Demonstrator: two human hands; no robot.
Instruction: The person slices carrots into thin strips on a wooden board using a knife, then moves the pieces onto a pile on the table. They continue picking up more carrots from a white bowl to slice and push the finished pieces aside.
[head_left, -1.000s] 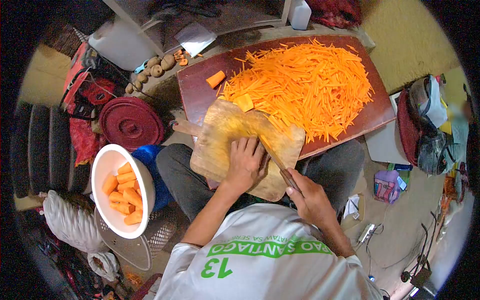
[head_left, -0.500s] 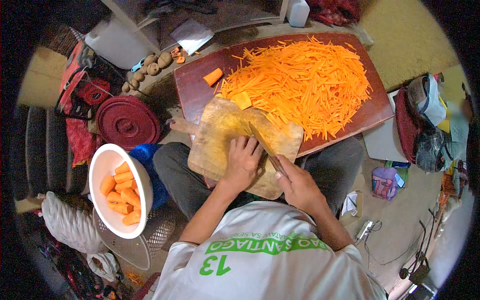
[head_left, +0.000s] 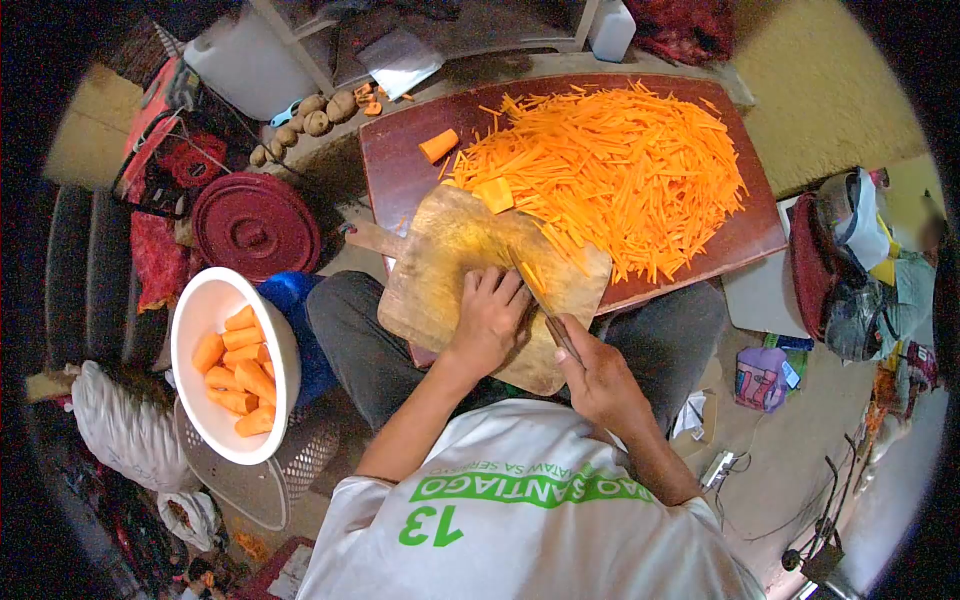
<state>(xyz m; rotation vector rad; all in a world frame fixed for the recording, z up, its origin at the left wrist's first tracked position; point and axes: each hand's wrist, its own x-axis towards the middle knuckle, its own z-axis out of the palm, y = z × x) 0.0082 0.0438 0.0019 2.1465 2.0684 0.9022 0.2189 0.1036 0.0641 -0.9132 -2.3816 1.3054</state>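
Observation:
My right hand (head_left: pixel 597 372) grips the handle of a knife (head_left: pixel 540 300), its blade slanting up and left over the wooden cutting board (head_left: pixel 425 290). Close against the blade's left side, my left hand (head_left: pixel 490 318) presses down on the board with bent fingers; whatever lies beneath them is hidden. A few orange carrot strips (head_left: pixel 534 272) lie just right of the blade. Beyond the board rises a large heap of carrot strips (head_left: pixel 630 170) on a dark red tabletop (head_left: pixel 400 185). A carrot slab (head_left: pixel 494 194) rests at the board's far edge, and a carrot chunk (head_left: pixel 438 146) sits farther left.
To my left stands a white basin (head_left: pixel 287 400) holding several peeled carrots (head_left: pixel 240 375). Behind it is a round dark red lid (head_left: pixel 255 225). Potatoes (head_left: pixel 316 122) line the ledge at the far left. A purple bag (head_left: pixel 762 378) lies on the floor at right.
The view has shifted slightly. Orange strips now show along the right side of the blade, where hardly any showed before. Both hands keep nearly the same places on the board.

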